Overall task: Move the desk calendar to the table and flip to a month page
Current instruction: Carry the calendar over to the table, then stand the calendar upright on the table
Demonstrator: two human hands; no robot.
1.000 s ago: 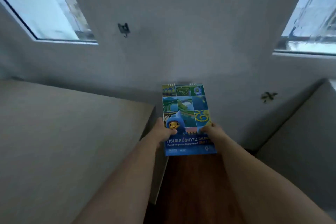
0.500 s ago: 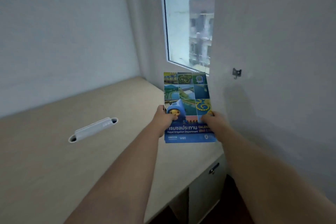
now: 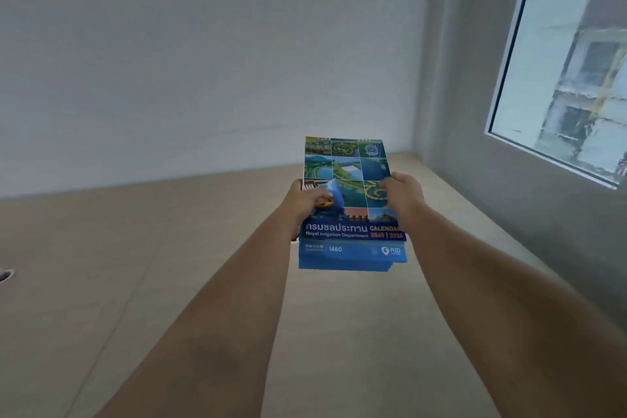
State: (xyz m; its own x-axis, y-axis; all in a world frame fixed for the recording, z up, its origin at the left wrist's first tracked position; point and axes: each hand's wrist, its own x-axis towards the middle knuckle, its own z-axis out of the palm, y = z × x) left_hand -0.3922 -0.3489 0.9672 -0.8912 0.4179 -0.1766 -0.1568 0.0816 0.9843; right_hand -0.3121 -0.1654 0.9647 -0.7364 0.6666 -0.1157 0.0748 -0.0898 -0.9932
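Desk calendar (image 3: 349, 204): cover page showing, held in the air above the table (image 3: 169, 265), long axis running away from me toward the wall (image 3: 203, 61). Left hand (image 3: 303, 202) pinches its left edge, thumb on the cover; right hand (image 3: 403, 197) clamps the right edge. I judge both equally near. Set-down is straight below. Window (image 3: 570, 78) right of the calendar.
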